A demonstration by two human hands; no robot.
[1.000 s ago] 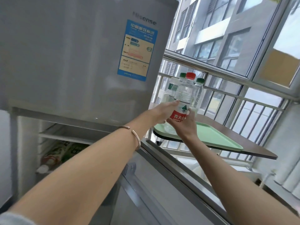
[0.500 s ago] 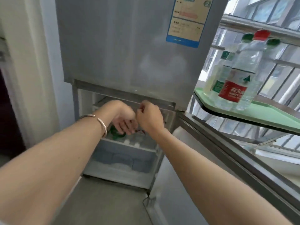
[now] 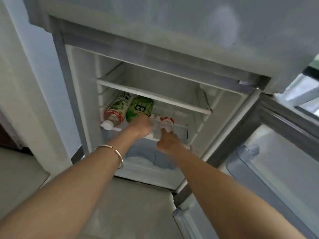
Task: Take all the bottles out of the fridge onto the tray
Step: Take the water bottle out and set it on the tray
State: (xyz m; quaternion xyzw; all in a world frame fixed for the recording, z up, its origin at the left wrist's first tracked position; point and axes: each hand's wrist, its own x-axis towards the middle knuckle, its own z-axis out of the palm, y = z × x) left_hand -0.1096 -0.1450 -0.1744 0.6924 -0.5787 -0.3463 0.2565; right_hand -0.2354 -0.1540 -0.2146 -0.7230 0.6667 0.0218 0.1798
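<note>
**Back at the fridge, more bottles to fetch**

Four bottles, as near as I can count, lie on their sides on the lower shelf point(image 3: 120, 129). From the left there is a white-cap bottle point(image 3: 114, 114), a green bottle point(image 3: 140, 107), a blurred one I can barely make out, and a clear bottle point(image 3: 167, 121). A second ago I was standing a bottle on the tray. Since then my view has swung down into the fridge point(image 3: 82, 94). My right hand point(image 3: 168, 141) is curled round the clear bottle's neck end. My left hand point(image 3: 140, 126) lies against the green bottle's near end with its fingers hidden, so I cannot tell its grip. I judge the task well short of done.
</note>
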